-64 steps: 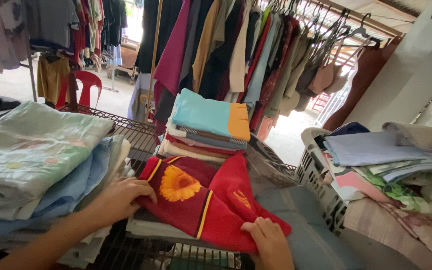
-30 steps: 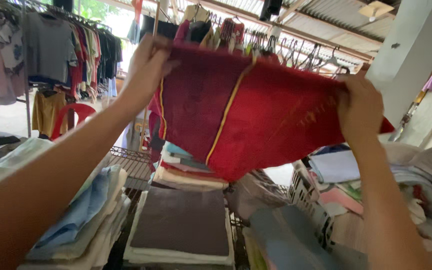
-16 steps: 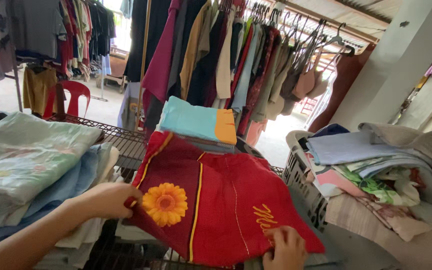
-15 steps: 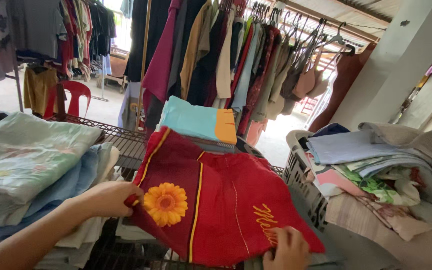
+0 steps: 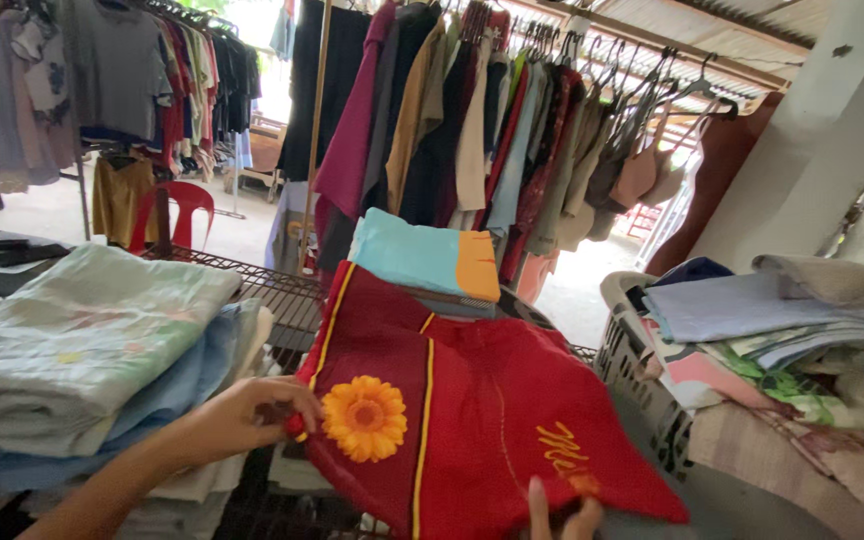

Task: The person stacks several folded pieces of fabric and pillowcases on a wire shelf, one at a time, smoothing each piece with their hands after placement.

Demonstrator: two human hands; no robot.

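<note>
Nearest, the left hand (image 5: 252, 415) pinches the left edge of a red garment (image 5: 472, 420), thumb and fingers closed on the cloth beside its one stitched orange flower (image 5: 365, 418). The right hand (image 5: 564, 515) shows only as fingertips at the bottom edge, pressing on the garment's lower hem; I cannot tell whether it grips or just rests there. The garment is thin woven fabric, spread flat over the wire-mesh counter (image 5: 287, 295), with two yellow piping stripes running down it and yellow embroidery near the right hand.

To the left sits one tall stack of folded cloth (image 5: 92, 360), soft pale green on top, light blue beneath. To the right stands one grey plastic laundry basket (image 5: 642, 385) with slotted walls, heaped with crumpled and folded pieces in blue, pink and green.

Just behind the red garment lies one folded teal piece with an orange panel (image 5: 427, 258). Farther back, one red plastic chair (image 5: 174, 208) stands on the floor, and two rails of hanging clothes (image 5: 472, 120) cross the room.
</note>
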